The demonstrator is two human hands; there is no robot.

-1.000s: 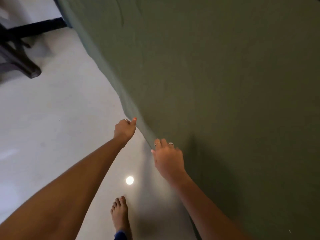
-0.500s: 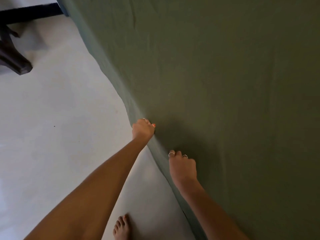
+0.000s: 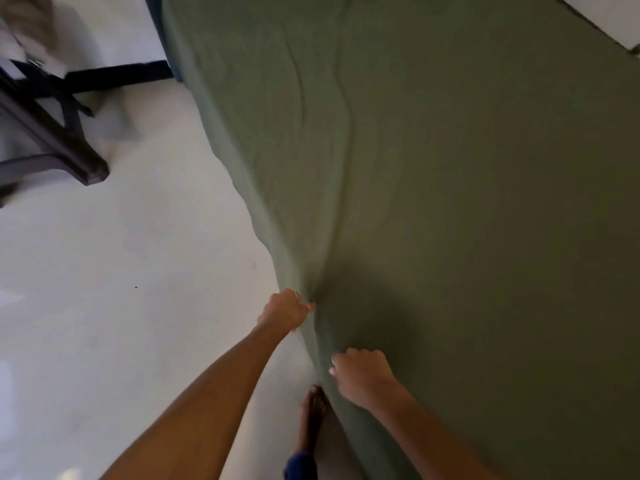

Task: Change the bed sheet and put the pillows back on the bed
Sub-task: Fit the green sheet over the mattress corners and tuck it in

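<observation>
You stand barefoot at the left side of the bed, both hands clamped on the hanging edge of the olive-green bed sheet [image 3: 433,202]. Your left hand [image 3: 284,311] pinches a gather of cloth at the mattress edge, fingers curled tight; your right hand [image 3: 360,370] grips the same edge just nearer to you, knuckles up, fist closed round the fabric. The two hands sit close together along one line.

That line is what the next pull turns on. The sheet's edge runs from near right to far left, along the bed's long side, and the sheet spreads away to your right and ahead. Creases fan out from the left hand toward the far end, which suggests the cloth is under tension there. The left hand is the farther one and leads; any smoothing or tucking likely runs along this edge.

The fabric looks matte, soft and thin, lightly wrinkled at the far end. The floor [image 3: 121,289] is pale and glossy. A dark wooden furniture frame [image 3: 59,133] stands far left. No pillows are in view.
</observation>
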